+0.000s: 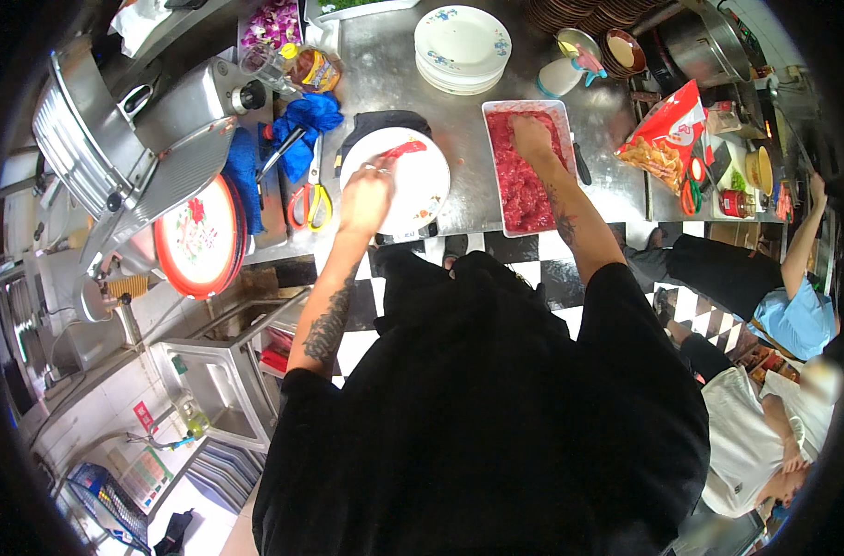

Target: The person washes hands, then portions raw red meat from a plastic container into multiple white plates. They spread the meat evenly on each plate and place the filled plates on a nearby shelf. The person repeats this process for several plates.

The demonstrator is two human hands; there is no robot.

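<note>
A white plate with a floral print lies before me, with a strip of raw red meat on its far part. My left hand is over the plate's left side, its fingers at the near end of that strip; whether they grip it is unclear. To the right stands a white rectangular tray filled with raw sliced red meat. Into the far part of this meat reaches my right hand, fingertips hidden, so its grip cannot be seen.
A stack of floral plates stands behind. At left are a metal slicer, scissors, a blue cloth and red-rimmed trays. A spray bottle, a knife and a snack bag lie right. Other people are farther right.
</note>
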